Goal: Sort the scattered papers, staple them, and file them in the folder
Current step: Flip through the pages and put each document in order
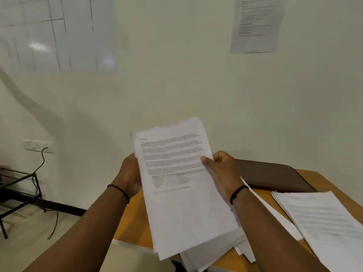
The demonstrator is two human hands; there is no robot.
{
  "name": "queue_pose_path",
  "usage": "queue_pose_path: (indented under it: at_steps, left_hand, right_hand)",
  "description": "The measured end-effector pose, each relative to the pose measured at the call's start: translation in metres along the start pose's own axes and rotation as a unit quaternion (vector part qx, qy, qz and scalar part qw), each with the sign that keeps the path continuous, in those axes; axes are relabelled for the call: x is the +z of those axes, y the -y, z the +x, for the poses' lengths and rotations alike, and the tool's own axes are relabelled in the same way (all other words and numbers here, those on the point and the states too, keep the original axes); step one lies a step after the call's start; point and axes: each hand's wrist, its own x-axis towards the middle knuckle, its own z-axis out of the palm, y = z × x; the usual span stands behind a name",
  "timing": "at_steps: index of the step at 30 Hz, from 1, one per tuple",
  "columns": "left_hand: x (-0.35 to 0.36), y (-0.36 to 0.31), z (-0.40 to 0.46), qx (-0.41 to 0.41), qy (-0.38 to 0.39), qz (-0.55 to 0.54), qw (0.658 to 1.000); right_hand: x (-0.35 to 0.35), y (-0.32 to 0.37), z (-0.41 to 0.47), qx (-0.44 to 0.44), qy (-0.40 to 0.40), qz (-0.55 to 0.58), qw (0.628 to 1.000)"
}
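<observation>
I hold a stack of white printed papers (pixel 182 189) tilted up over the wooden table (pixel 135 218). My left hand (pixel 130 173) grips the stack's left edge from behind. My right hand (pixel 222 169) pinches its right edge, thumb on the top page. More loose sheets (pixel 220 254) lie under the stack near the table's front edge. A second pile of printed papers (pixel 324 222) rests on the table at the right. A dark brown folder (pixel 275 175) lies shut at the back of the table. No stapler is visible.
A pale wall stands right behind the table, with a whiteboard (pixel 57 32) upper left and a posted sheet (pixel 257 24) upper right. At left are a wall socket (pixel 38 146) with a dangling cable and a dark metal frame (pixel 19 185) on the floor.
</observation>
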Motion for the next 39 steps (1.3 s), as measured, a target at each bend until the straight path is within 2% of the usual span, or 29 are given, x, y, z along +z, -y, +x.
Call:
queue_pose_path:
  at_steps: [5,7,9,10,11,12,13,15,17,19,20,21,22,23,24,25,26,27,28,30,31,35,39]
  left_hand:
    - [0.023,0.042,-0.013,-0.109,0.094,-0.129,0.981]
    - [0.029,0.066,-0.013,-0.130,0.065,-0.102,0.984]
    - [0.034,0.091,-0.009,-0.156,-0.043,0.042,0.986]
    - [0.034,0.106,-0.003,-0.158,-0.128,0.168,0.964]
    - [0.030,0.116,0.002,-0.158,-0.202,0.302,0.918]
    - [0.026,0.124,0.006,-0.165,-0.244,0.394,0.871]
    - [0.023,0.127,0.010,-0.177,-0.258,0.438,0.843]
    - [0.030,0.127,0.014,-0.184,-0.244,0.449,0.840]
    - [0.048,0.123,0.010,-0.139,-0.252,0.485,0.826]
    - [0.071,0.123,0.007,-0.059,-0.247,0.531,0.808]
    - [0.082,0.124,0.006,-0.041,-0.225,0.499,0.836]
    - [0.090,0.127,0.008,-0.051,-0.180,0.417,0.889]
    - [0.096,0.128,0.009,-0.096,-0.116,0.294,0.944]
    - [0.103,0.131,0.010,-0.147,-0.052,0.178,0.972]
    - [0.104,0.138,0.011,-0.186,-0.004,0.092,0.978]
    - [0.103,0.148,0.014,-0.201,0.012,0.032,0.979]
    - [0.102,0.156,0.015,-0.206,-0.001,0.017,0.978]
    - [0.100,0.162,0.016,-0.201,-0.015,0.027,0.979]
    - [0.098,0.166,0.017,-0.194,-0.030,0.051,0.979]
    - [0.091,0.167,0.017,-0.189,-0.052,0.102,0.975]
    - [0.089,0.165,0.016,-0.192,-0.058,0.110,0.974]
    - [0.084,0.164,0.015,-0.197,-0.060,0.143,0.968]
    - [0.081,0.168,0.015,-0.194,-0.057,0.150,0.968]
  right_hand:
    - [-0.031,-0.046,-0.007,0.064,-0.050,-0.066,0.995]
    - [-0.048,-0.059,-0.006,0.091,-0.045,-0.064,0.993]
    - [-0.072,-0.069,-0.006,0.115,-0.046,-0.059,0.991]
    - [-0.086,-0.072,-0.006,0.127,-0.058,-0.058,0.989]
    - [-0.098,-0.073,-0.005,0.138,-0.070,-0.055,0.986]
    - [-0.112,-0.075,-0.003,0.148,-0.078,-0.055,0.984]
    - [-0.122,-0.075,-0.002,0.156,-0.081,-0.061,0.983]
    - [-0.141,-0.077,0.000,0.172,-0.089,-0.077,0.978]
    - [-0.156,-0.083,0.000,0.190,-0.102,-0.090,0.972]
    - [-0.163,-0.085,-0.002,0.200,-0.106,-0.086,0.970]
    - [-0.163,-0.087,-0.001,0.199,-0.099,-0.069,0.973]
    - [-0.161,-0.087,0.000,0.195,-0.091,-0.051,0.975]
    - [-0.155,-0.086,-0.001,0.192,-0.078,-0.033,0.978]
    - [-0.151,-0.085,-0.001,0.189,-0.060,-0.015,0.980]
    - [-0.146,-0.084,-0.001,0.190,-0.046,-0.005,0.981]
    - [-0.142,-0.086,-0.001,0.189,-0.040,-0.009,0.981]
    - [-0.139,-0.089,0.000,0.186,-0.053,-0.029,0.981]
    - [-0.141,-0.094,0.004,0.176,-0.089,-0.098,0.975]
    - [-0.146,-0.099,0.011,0.164,-0.123,-0.214,0.955]
    - [-0.157,-0.106,0.023,0.131,-0.156,-0.445,0.872]
    - [-0.162,-0.109,0.027,0.131,-0.153,-0.496,0.845]
    - [-0.164,-0.117,0.042,0.209,-0.082,-0.540,0.811]
    - [-0.164,-0.120,0.062,0.239,-0.033,-0.480,0.844]
